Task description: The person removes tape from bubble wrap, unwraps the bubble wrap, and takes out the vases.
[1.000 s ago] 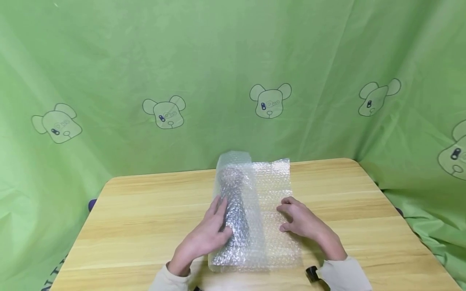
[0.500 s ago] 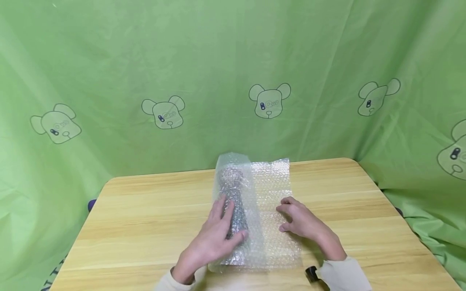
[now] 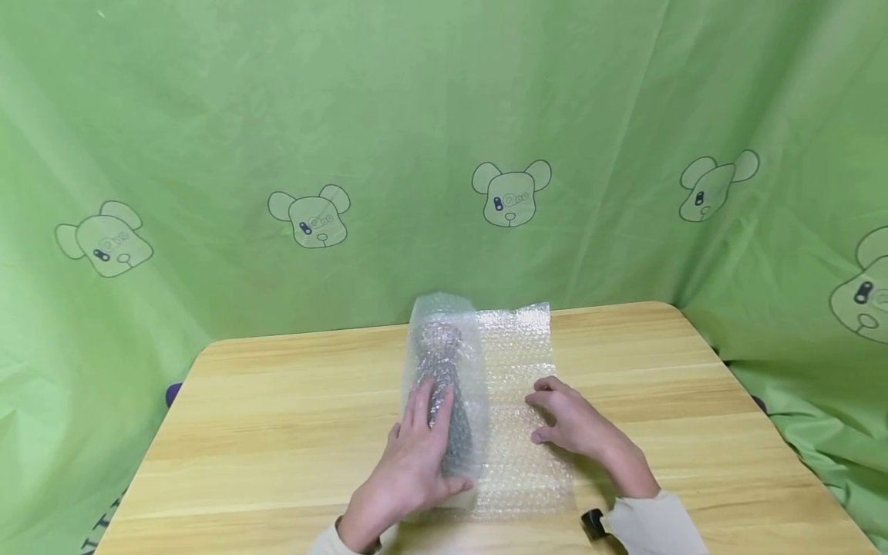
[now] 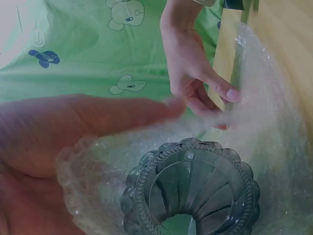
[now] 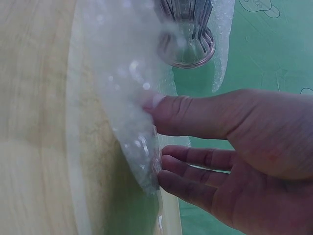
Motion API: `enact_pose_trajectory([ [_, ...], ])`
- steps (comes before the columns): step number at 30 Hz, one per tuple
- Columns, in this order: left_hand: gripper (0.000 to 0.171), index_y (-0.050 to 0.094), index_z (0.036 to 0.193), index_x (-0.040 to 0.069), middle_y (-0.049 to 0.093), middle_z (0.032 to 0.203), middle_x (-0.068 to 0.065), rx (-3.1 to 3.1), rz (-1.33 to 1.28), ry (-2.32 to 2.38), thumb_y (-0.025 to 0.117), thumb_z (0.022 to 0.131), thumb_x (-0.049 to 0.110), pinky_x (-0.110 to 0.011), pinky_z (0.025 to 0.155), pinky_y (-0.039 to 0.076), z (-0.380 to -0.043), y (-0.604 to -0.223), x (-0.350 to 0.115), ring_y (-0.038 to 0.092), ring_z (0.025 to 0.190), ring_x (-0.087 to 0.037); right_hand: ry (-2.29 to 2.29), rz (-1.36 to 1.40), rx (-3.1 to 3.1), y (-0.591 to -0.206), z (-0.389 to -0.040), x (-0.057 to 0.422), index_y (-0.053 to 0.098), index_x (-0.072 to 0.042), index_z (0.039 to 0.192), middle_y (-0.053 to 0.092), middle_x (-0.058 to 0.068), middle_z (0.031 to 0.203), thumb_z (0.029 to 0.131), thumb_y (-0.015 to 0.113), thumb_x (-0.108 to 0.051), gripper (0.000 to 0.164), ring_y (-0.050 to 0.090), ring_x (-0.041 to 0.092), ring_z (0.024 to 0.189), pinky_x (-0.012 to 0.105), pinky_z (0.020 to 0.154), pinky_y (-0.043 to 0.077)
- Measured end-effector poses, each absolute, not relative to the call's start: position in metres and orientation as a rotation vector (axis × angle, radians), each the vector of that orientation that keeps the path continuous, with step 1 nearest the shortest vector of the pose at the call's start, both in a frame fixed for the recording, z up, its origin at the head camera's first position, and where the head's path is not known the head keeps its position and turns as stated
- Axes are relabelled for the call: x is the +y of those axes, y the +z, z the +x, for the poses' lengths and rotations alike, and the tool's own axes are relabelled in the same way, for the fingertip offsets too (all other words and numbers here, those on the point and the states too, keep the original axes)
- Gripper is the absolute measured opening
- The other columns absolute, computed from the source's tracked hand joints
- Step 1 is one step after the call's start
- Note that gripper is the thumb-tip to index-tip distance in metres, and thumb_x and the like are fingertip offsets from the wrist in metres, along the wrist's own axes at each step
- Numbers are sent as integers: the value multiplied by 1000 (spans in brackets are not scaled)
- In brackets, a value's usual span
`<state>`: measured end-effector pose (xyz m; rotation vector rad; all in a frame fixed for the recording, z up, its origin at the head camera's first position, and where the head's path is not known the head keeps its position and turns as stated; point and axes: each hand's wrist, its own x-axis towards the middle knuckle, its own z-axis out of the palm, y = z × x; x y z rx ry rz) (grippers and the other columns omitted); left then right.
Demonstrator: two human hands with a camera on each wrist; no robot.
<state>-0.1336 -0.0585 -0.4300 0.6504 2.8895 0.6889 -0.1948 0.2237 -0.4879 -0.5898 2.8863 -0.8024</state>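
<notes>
Fingers of the left hand (image 3: 409,466) were fanned a little apart and laid along the top of the roll, the thumb held out toward its near end. By the right hand (image 3: 576,420), bent fingers and thumb were brought to the free side of the bubble wrap (image 3: 516,370), and its edge was pinched there!

And inside the wrap, a ribbed glass vessel (image 4: 249,196) was tucked, laid lengthwise just left of the table's middle, its fluted body seen through the bubbles under the left hand. One wide end, scalloped and beaded, was turned toward the person; beyond its ring, green was seen through the clear glass. At the far end, a rounded rim was tinged pinkish. Past that rim, a flap of wrap was left jutting, while to the right a flat stretch was spread across the boards.

All this was carried by a pale wood-grain table (image 3: 291,432) with rounded corners. Behind it and down both sides, green sheeting (image 3: 416,100) was hung, creased and printed with outlined animal heads (image 3: 511,196).
</notes>
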Motion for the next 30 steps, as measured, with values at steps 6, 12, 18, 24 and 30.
enact_pose_trajectory([
  [6, 111, 19, 164, 7, 10, 168, -22, 2906, 692, 689, 88, 79, 26, -66, 110, 40, -137, -431, -62, 16, 153, -42, -806, -589, 2879, -487, -196, 223, 65, 12, 127, 51, 33, 139, 78, 88, -9, 58, 53, 51, 125, 60, 107, 46],
  [12, 102, 19, 164, 6, 11, 168, -22, 2863, 743, 815, 81, 86, 26, -62, 112, 39, -140, -429, -70, 19, 152, -42, -808, -601, 2880, -486, -197, 222, 64, 12, 127, 51, 34, 139, 78, 88, -10, 59, 52, 52, 125, 61, 107, 45],
  [18, 99, 13, 165, 8, 2, 170, -20, 2769, 752, 1008, 77, 91, 24, -60, 110, 42, -140, -427, -85, 22, 150, -43, -815, -606, 2861, -488, -197, 220, 64, 12, 128, 50, 34, 140, 78, 88, -11, 60, 52, 52, 126, 61, 107, 45],
  [24, 102, 5, 166, 12, 1, 170, -16, 2696, 767, 1209, 74, 91, 18, -59, 114, 36, -144, -431, -104, 20, 152, -41, -808, -591, 2864, -488, -197, 221, 64, 12, 128, 50, 33, 141, 79, 87, -11, 59, 51, 52, 126, 60, 107, 46],
  [30, 103, 0, 166, 13, 0, 170, -17, 2595, 782, 1330, 71, 92, 12, -59, 118, 27, -146, -437, -123, 17, 153, -40, -806, -596, 2872, -487, -196, 224, 64, 12, 128, 49, 34, 140, 78, 87, -10, 60, 52, 52, 126, 62, 108, 44],
])
